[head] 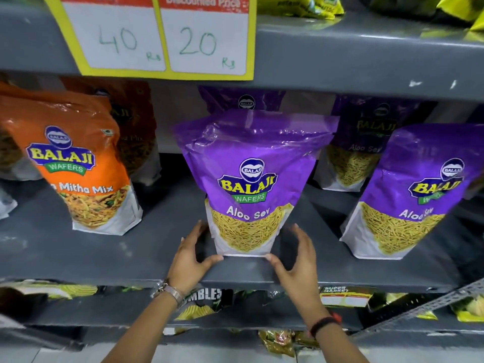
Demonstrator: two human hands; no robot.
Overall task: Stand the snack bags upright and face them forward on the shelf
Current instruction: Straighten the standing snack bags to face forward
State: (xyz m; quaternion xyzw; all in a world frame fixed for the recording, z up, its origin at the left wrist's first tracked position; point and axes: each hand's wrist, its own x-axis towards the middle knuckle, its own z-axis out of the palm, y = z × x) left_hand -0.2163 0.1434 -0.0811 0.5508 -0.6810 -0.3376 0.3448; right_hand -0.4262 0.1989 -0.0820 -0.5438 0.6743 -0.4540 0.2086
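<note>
The purple Aloo Sev bag (248,184) stands upright near the front edge of the grey shelf (104,258), label facing out, roughly midway between an orange Mitha Mix bag (76,166) toward the left end and a second purple bag (408,195) toward the right. The left hand (191,260) and right hand (296,255) sit open on either side of its base, fingers spread wide and cupped; the thumb tips look to be touching or just beside the bottom seam, and neither hand is gripping anything. The pouch looks light and soft, a crinkly glossy film that would slide under dry fingers and buckle if squeezed high up, where the top already creases forward. Its gusseted bottom, filled with loose strands, seems the firmest part, so I would take it low at the two bottom corners, palms flat against the sides. More purple bags (358,153) stand behind, toward the back edge.
</note>
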